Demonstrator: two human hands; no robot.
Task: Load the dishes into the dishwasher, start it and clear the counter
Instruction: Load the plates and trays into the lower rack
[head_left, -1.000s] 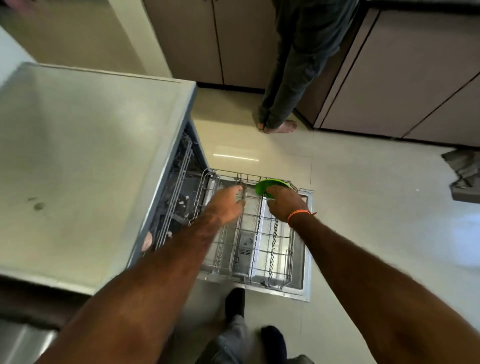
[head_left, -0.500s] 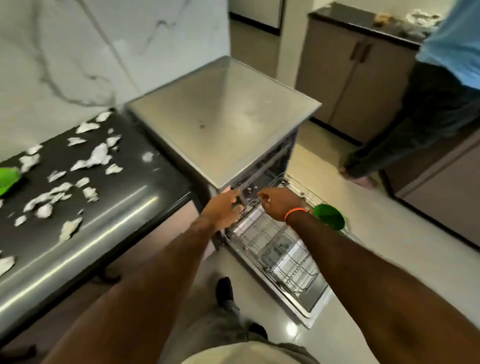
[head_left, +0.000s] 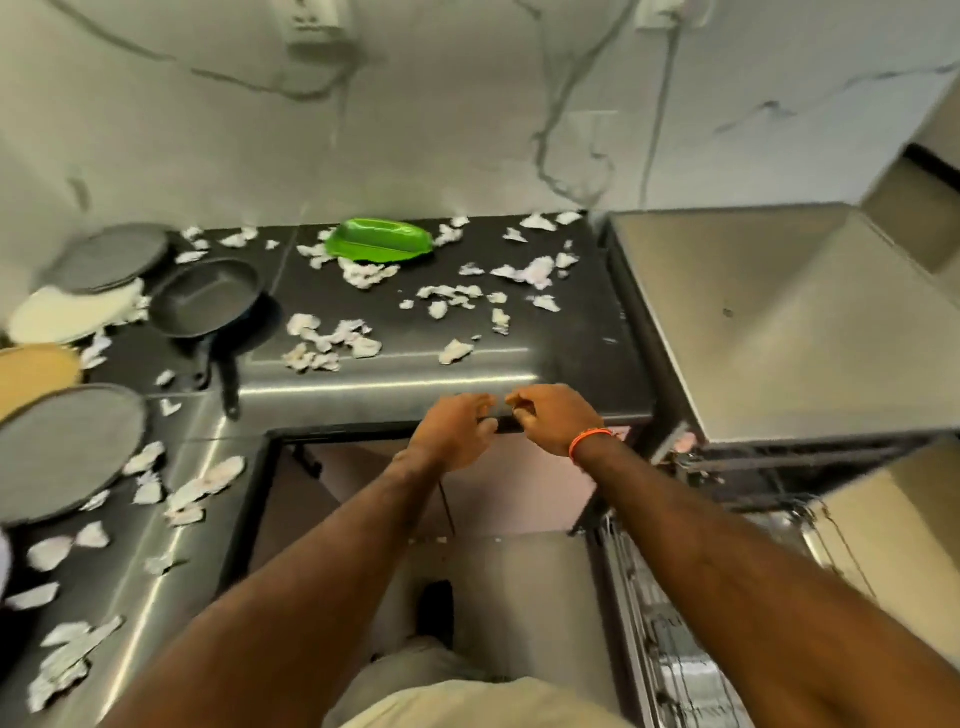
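Hovering at counter front edge, both hands loosely curled, holding nothing; dishwasher to right w/ rack out.

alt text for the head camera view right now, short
Two bare hands, left hand and right hand, reach over the front edge of a dark counter strewn with torn paper scraps. A green dish, frying pan and plates wait there; the open dishwasher stands right.
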